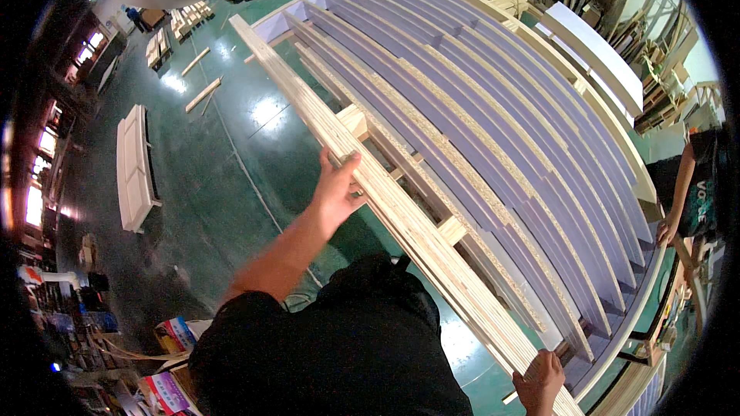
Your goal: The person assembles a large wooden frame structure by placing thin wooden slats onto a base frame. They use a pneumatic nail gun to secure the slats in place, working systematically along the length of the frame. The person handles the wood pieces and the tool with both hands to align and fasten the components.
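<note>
A long pale plywood board (416, 223), its layered edge facing up, runs slantwise from the upper left to the lower right in front of me. My left hand (338, 189) grips it near its middle, thumb and fingers on top and side. Around its near right end, my right hand (541, 385) is closed, with the fingers partly hidden. The board lies along the near side of a large frame (462, 119) of upright particleboard slats with purple-grey faces. Between board and frame, short wooden blocks (451, 229) show.
At the right, another person's hand (667, 229) rests by the frame's rim. A pale panel (133, 169) stands on the green floor at left, below loose timber pieces (203, 95). Stacked wood offcuts (663, 46) fill the far right; boxes (173, 393) sit at lower left.
</note>
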The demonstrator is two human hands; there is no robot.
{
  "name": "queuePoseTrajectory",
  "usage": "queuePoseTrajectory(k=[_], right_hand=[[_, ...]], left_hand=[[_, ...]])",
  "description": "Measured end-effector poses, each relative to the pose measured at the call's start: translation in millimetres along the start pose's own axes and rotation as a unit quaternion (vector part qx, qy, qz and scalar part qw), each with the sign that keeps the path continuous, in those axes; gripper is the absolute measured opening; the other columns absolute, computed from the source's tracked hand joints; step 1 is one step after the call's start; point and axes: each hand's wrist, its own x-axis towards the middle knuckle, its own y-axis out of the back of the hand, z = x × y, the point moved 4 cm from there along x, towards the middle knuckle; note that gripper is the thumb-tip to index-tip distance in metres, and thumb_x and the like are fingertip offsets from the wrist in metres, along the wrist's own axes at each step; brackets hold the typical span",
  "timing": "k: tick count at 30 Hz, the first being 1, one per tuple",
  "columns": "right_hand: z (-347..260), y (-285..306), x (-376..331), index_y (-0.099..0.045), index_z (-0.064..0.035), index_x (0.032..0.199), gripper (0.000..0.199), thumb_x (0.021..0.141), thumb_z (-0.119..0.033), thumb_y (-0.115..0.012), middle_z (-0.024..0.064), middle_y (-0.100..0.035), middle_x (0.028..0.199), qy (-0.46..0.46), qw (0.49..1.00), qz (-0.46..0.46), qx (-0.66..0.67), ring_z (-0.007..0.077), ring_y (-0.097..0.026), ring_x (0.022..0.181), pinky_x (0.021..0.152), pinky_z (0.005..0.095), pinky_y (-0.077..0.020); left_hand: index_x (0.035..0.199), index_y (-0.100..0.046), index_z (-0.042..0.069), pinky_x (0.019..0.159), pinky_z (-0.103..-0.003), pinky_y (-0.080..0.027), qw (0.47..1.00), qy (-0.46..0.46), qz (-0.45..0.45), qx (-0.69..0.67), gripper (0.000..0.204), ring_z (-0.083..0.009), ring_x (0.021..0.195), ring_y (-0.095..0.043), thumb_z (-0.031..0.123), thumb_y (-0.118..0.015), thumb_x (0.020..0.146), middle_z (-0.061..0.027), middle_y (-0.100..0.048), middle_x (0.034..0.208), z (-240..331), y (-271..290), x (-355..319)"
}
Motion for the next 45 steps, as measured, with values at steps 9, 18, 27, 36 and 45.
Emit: queuePoseTrajectory(k=[9, 18, 27, 36, 45], right_hand=[[9.0, -65.7, 16.7, -0.066, -0.0074, 0.102, 0.026, 0.088, -0.028, -0.069, 0.0132, -0.067, 0.089, -0.062, 0.994, 0.063, 0.062, 0.0316, -0.064, 0.083, 0.072, 0.0461, -0.0515], [-14.0, -48.2, 7.9, -0.055, -0.0149, 0.11, 0.035, 0.08, -0.024, -0.07, 0.0076, -0.063, 0.095, 0.073, 0.981, 0.168, 0.069, 0.0313, -0.067, 0.095, 0.078, 0.0486, -0.0548], [-4.0, -58.6, 9.8, -0.056, -0.0166, 0.109, 0.043, 0.072, -0.021, -0.076, 0.0041, -0.059, 0.089, 0.01, 0.979, 0.182, 0.091, 0.0271, -0.065, 0.09, 0.073, 0.0434, -0.0499], [10.7, -69.1, -9.2, -0.057, -0.0175, 0.108, 0.04, 0.073, -0.016, -0.076, 0.0029, -0.059, 0.089, -0.024, 0.988, 0.12, 0.094, 0.0261, -0.064, 0.091, 0.077, 0.0436, -0.0494], [13.8, -71.2, -12.4, -0.056, -0.0174, 0.107, 0.036, 0.077, -0.02, -0.075, 0.0028, -0.059, 0.09, -0.013, 0.987, 0.132, 0.089, 0.0253, -0.064, 0.092, 0.076, 0.0431, -0.0498]], left_hand=[[0.158, -0.032, 0.012, 0.121, -0.059, -0.02, 0.405, -0.377, -0.221, 0.803, 0.103, -0.0403, 0.151, -0.024, 0.026, -0.088, 0.071, -0.0199, -0.028, 0.163, 83.4, -53.8, -8.3], [0.126, -0.054, 0.007, 0.099, -0.049, -0.039, 0.259, -0.349, -0.39, 0.812, 0.081, -0.0392, 0.113, -0.055, 0.017, -0.09, 0.054, -0.0151, -0.06, 0.118, 76.7, 26.4, -0.6], [0.104, -0.059, 0.009, 0.077, -0.05, -0.043, 0.262, -0.374, -0.452, 0.766, 0.05, -0.0409, 0.091, -0.058, 0.013, -0.082, 0.061, -0.0143, -0.061, 0.092, 35.5, -23.0, 26.4], [0.122, -0.051, 0.004, 0.092, -0.052, -0.037, 0.222, -0.304, -0.436, 0.817, 0.064, -0.0431, 0.11, -0.049, 0.018, -0.077, 0.065, -0.0184, -0.053, 0.115, 16.9, -20.3, 21.9], [0.129, -0.053, 0.001, 0.101, -0.053, -0.039, 0.177, -0.282, -0.425, 0.842, 0.06, -0.0434, 0.121, -0.05, 0.025, -0.073, 0.077, -0.0204, -0.055, 0.128, 21.3, -23.6, 5.8]])
